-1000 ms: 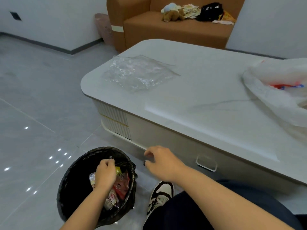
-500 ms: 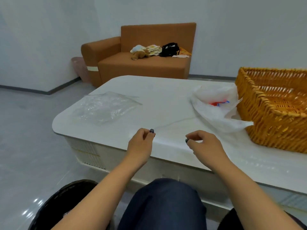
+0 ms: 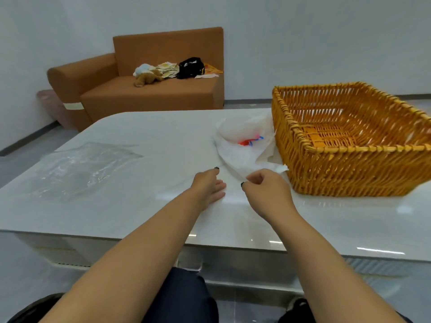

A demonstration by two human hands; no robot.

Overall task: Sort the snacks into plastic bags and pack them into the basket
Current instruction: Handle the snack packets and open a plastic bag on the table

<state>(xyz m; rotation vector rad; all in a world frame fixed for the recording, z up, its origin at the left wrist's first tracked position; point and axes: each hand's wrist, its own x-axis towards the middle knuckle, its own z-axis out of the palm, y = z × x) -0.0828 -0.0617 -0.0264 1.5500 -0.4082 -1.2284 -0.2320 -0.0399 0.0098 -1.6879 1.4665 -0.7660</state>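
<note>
Currently both hands extended over table toward white plastic bag, likely so it can be picked up and opened. Left hand kept loose, fingers relaxed, nothing held. Right hand curled, fingertips just beside bag's near edge; actual pinch cannot be told. Bag crumpled, thin, translucent, red-blue print, lying against wicker basket, presumably kept near for packing. Clear plastic bag flat at table's left. No snacks visible.
</note>
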